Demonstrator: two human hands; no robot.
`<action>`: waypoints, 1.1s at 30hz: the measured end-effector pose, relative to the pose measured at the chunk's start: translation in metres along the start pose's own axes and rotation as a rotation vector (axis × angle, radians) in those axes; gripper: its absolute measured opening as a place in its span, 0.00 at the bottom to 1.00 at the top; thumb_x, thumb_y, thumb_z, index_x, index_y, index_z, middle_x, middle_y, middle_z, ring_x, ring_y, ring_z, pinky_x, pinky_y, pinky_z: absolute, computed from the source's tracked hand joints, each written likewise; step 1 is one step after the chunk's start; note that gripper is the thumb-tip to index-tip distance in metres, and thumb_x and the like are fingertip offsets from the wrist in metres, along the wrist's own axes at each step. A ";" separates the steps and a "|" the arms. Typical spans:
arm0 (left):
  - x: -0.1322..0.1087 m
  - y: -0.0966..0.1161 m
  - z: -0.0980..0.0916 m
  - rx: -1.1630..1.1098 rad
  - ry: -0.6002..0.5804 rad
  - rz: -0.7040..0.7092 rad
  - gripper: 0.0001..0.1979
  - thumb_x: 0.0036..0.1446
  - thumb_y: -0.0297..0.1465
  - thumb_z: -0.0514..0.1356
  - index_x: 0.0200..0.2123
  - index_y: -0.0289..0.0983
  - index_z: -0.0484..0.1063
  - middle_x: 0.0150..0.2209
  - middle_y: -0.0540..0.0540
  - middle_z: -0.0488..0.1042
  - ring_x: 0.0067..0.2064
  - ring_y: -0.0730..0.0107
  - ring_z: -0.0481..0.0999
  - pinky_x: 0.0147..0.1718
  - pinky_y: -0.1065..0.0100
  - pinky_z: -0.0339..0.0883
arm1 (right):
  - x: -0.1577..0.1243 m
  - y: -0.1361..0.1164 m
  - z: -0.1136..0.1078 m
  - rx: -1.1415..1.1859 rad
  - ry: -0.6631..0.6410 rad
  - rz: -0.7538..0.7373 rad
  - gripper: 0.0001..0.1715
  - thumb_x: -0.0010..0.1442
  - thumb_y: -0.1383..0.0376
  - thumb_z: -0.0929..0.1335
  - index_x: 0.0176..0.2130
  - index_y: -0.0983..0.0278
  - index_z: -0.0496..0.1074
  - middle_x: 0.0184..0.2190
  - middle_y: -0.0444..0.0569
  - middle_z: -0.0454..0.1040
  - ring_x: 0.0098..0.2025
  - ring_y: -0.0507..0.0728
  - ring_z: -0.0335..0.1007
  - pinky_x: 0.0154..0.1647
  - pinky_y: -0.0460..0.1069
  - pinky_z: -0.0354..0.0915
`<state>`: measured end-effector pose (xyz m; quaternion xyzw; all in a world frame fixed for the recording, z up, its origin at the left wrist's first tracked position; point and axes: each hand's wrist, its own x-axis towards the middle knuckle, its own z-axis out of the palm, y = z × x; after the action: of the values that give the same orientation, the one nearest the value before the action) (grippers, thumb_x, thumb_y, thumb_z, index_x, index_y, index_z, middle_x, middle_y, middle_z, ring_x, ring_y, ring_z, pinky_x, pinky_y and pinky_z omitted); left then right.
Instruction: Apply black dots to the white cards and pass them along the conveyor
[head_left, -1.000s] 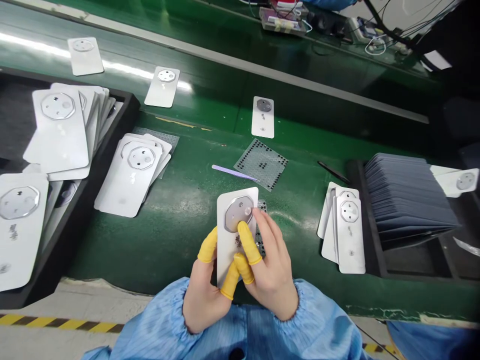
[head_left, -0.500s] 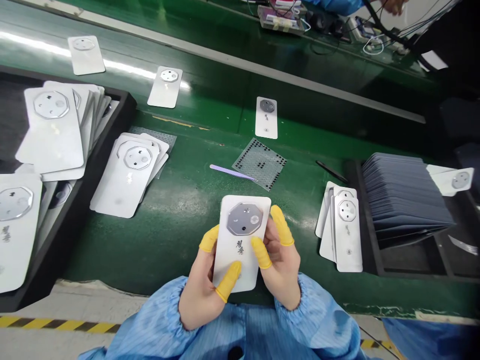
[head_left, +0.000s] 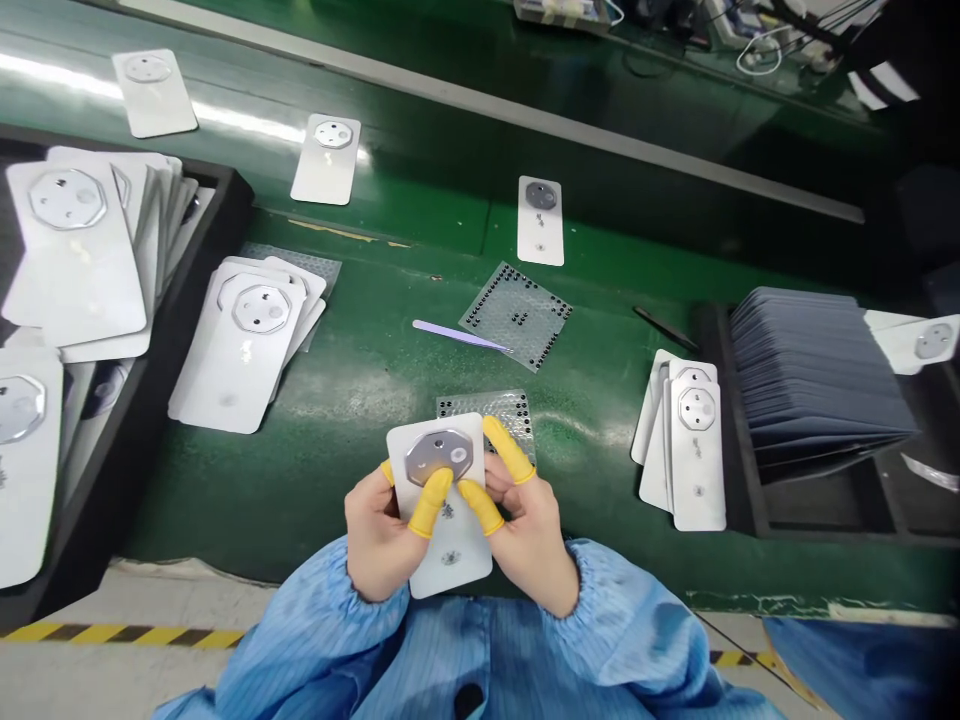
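Between both hands is a white phone back cover [head_left: 450,570] with a grey octagonal camera ring and dark lettering, slightly tilted. My left hand [head_left: 386,540] grips its left side, the yellow-cotted thumb pressing at the ring's lower edge. On the other side my right hand [head_left: 529,520] holds the edge, thumb on the face below the ring and covered index finger along the upper right corner. A clear sheet with black dots [head_left: 514,405] lies partly hidden behind the cover. Further off are another dotted sheet [head_left: 517,315] and lilac tweezers [head_left: 457,334].
Left stand a stack of covers [head_left: 232,370] and a black tray [head_left: 187,290] of more covers. On the right are a smaller stack [head_left: 697,450], dark tweezers [head_left: 664,328] and a black bin [head_left: 817,520] of grey sheets [head_left: 817,370]. Single covers [head_left: 540,225] lie along the back.
The held cover has shifted left and tilted. My left thumb has moved up from its lower part to the ring. The nearer dotted sheet now shows behind it.
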<state>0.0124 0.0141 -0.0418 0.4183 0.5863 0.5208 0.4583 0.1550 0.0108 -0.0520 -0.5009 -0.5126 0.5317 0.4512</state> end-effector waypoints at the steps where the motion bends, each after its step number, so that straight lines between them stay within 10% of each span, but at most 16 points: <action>1: 0.001 0.002 -0.001 -0.021 -0.023 -0.039 0.04 0.47 0.28 0.68 0.30 0.34 0.78 0.23 0.48 0.79 0.20 0.72 0.74 0.19 0.76 0.71 | 0.000 0.000 0.001 0.017 0.007 0.010 0.17 0.61 0.64 0.69 0.51 0.58 0.71 0.37 0.48 0.80 0.39 0.57 0.80 0.43 0.52 0.78; 5: 0.005 0.013 -0.007 -0.050 -0.121 -0.100 0.06 0.47 0.29 0.68 0.32 0.35 0.79 0.27 0.46 0.81 0.24 0.67 0.79 0.23 0.72 0.75 | -0.001 -0.002 0.005 0.046 0.007 -0.002 0.18 0.61 0.64 0.69 0.51 0.58 0.71 0.38 0.47 0.81 0.40 0.56 0.80 0.44 0.50 0.77; 13: -0.002 0.011 -0.010 0.014 0.131 -0.153 0.10 0.45 0.33 0.71 0.28 0.34 0.77 0.23 0.49 0.78 0.21 0.72 0.75 0.21 0.75 0.71 | -0.004 0.003 0.018 -0.012 0.014 -0.041 0.26 0.63 0.63 0.67 0.60 0.57 0.64 0.38 0.46 0.80 0.41 0.56 0.79 0.48 0.52 0.76; 19: 0.008 0.011 -0.019 -0.167 -0.099 -0.308 0.12 0.45 0.33 0.71 0.32 0.34 0.78 0.28 0.45 0.81 0.25 0.66 0.79 0.24 0.69 0.76 | 0.001 0.000 0.022 0.108 0.039 -0.019 0.27 0.63 0.63 0.67 0.61 0.59 0.63 0.41 0.48 0.80 0.41 0.56 0.80 0.47 0.52 0.77; 33: 0.003 0.010 -0.017 -0.047 0.102 -0.147 0.11 0.36 0.27 0.73 0.26 0.33 0.77 0.23 0.48 0.79 0.21 0.71 0.75 0.20 0.75 0.71 | -0.007 0.010 0.028 -0.065 0.092 -0.050 0.28 0.62 0.64 0.68 0.61 0.59 0.64 0.43 0.49 0.80 0.44 0.57 0.79 0.46 0.51 0.78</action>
<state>-0.0047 0.0146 -0.0312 0.3362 0.6256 0.5201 0.4745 0.1279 0.0003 -0.0624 -0.5264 -0.5206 0.4798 0.4708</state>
